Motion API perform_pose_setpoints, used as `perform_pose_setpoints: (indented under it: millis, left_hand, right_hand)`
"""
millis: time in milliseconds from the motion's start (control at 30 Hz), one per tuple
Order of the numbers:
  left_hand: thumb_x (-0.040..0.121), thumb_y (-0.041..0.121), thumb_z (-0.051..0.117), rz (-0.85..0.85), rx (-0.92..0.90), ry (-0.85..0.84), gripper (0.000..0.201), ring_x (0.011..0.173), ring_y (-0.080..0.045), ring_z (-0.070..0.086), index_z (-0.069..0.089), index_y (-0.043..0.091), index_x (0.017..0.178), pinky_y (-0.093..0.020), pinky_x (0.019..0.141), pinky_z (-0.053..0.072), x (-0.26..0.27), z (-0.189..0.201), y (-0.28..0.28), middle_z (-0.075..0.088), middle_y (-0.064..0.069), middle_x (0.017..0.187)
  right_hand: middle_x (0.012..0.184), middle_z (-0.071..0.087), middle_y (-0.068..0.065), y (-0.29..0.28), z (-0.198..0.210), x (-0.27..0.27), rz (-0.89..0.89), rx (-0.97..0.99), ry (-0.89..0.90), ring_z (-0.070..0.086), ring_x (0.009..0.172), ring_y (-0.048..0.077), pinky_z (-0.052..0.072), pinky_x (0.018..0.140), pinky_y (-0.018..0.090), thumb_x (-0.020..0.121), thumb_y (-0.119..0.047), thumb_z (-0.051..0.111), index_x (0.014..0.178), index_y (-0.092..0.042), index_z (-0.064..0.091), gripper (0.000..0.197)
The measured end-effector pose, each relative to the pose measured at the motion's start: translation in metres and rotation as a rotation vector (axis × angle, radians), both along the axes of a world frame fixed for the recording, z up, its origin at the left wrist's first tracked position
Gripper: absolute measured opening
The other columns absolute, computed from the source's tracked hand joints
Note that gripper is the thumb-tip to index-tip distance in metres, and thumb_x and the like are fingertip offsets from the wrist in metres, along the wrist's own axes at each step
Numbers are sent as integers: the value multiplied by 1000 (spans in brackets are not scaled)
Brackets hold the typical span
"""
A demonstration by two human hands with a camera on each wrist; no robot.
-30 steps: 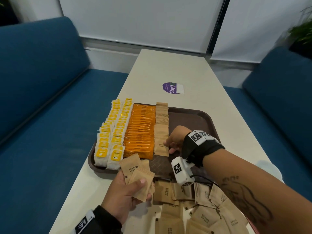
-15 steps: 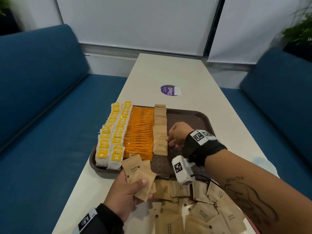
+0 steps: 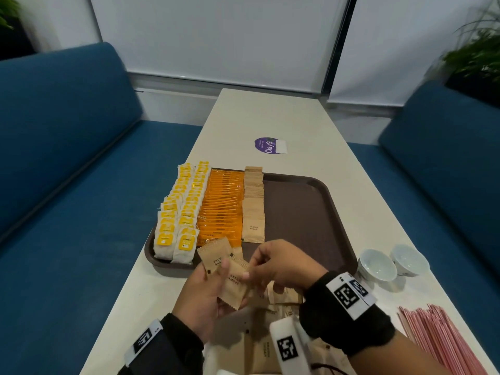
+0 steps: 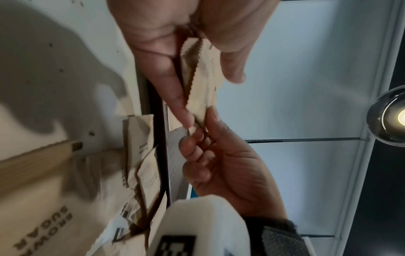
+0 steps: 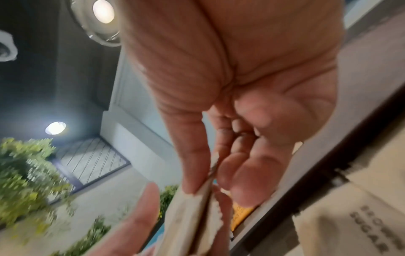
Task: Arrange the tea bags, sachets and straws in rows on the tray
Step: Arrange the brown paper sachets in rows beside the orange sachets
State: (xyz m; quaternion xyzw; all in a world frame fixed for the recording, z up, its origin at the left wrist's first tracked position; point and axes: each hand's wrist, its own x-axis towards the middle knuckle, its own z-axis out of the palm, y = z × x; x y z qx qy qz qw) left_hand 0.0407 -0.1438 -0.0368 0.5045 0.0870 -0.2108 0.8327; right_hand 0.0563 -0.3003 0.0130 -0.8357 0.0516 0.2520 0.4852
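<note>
**A:** Shown on the bench?

**B:** Shown: a brown tray, filled on its left half with 4 rows running from far rim to near rim. Counted from the left: 2 rows of yellow-tagged tea bags, 1 row of orange sachets, 1 row of brown sugar sachets. Packed side by side, touching. Left bare on the right half.

**A:** Noted of the left grip?

**B:** Held palm up above the bench, just in front of the tray's near rim. Closed around a fan of sachets, thumb laid across the front sachet.

**A:** And of the right grip?

**B:** Set against the left grip. Pinched the upper edge of the front sachet between thumb and forefinger, with the other fingers curled. Confirmed in both wrist views, with the serrated sachet edge caught between the fingertips.

**A:** Recorded elsewhere?

**B:** Recorded beneath both grips: a heap of loose sachets on the bench. At the near right: a bundle of pink straws, off the tray. Just right of the tray: 2 white cups. Beyond the far rim: a purple sticker. Flanked on both sides by blue sofas.
</note>
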Motion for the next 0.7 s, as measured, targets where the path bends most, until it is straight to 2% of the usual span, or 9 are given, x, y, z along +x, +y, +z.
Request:
perform_pose_setpoints:
  millis: [133, 267, 333, 400, 433, 500, 567, 633, 700]
  left_hand:
    - [96, 21, 44, -2, 18, 52, 15, 75, -28, 67, 58, 21, 104, -36, 50, 57, -3, 0, 3, 69, -12, 91]
    - [90, 4, 53, -14, 72, 31, 22, 72, -25, 69, 56, 20, 105, -33, 49, 57, -5, -4, 4, 69, -11, 93]
    - [87, 0, 56, -14, 84, 26, 28, 76, -27, 69, 56, 21, 106, -31, 48, 57, -5, -5, 4, 68, -12, 100]
    - [84, -1, 59, -2, 120, 4, 32, 77, -27, 68, 56, 21, 107, -29, 46, 55, -4, -6, 4, 68, -11, 102]
    - [83, -1, 61, 5, 144, -13, 33, 77, -26, 68, 56, 22, 106, -28, 45, 53, -3, -7, 5, 68, -11, 101]
    - [81, -1, 64, 11, 204, -49, 34, 79, -26, 68, 56, 23, 105, -27, 44, 51, -1, -9, 6, 68, -10, 100]
    - [79, 4, 68, 10, 281, -88, 36, 83, -27, 68, 55, 23, 107, -27, 46, 50, 1, -10, 9, 68, -8, 100]
    - [77, 5, 71, 4, 343, -126, 40, 83, -26, 68, 54, 24, 108, -29, 47, 48, 3, -12, 11, 69, -7, 99]
    - [76, 3, 71, -9, 401, -170, 40, 79, -25, 68, 55, 25, 106, -28, 46, 47, 4, -11, 11, 69, -7, 95]
  right_hand:
    - [74, 69, 3, -7, -4, -8, -119, 110, -14, 61, 58, 9, 36, 42, 19, 82, -16, 72, 77, -14, 58, 15]
    - [79, 70, 7, -10, -5, -11, -200, 173, -43, 61, 58, 10, 37, 43, 19, 85, -16, 68, 78, -14, 57, 13]
    - [77, 68, 5, -9, -4, -13, -215, 206, -52, 58, 56, 8, 37, 44, 18, 84, -13, 69, 86, -13, 57, 12]
    - [73, 66, 2, -6, -3, -15, -186, 209, -56, 58, 53, 4, 39, 43, 17, 79, -7, 72, 96, -12, 56, 24]
    - [73, 65, 1, -4, -3, -16, -153, 180, -66, 59, 54, 2, 43, 45, 16, 77, -4, 74, 101, -13, 56, 31]
    - [83, 68, 1, -2, -6, -16, -64, 71, -104, 66, 72, 5, 56, 64, 22, 74, -2, 76, 108, -20, 53, 45]
    - [98, 68, 1, -1, -8, -16, 17, -24, -126, 67, 91, 13, 58, 79, 29, 72, -2, 77, 109, -32, 49, 55]
    - [103, 65, -5, -1, -8, -17, 74, -83, -160, 64, 96, 12, 57, 79, 26, 72, -4, 77, 105, -39, 47, 57]
    - [98, 62, -10, 0, -7, -19, 96, -160, -240, 61, 91, 8, 55, 76, 25, 73, -13, 77, 95, -40, 51, 43]
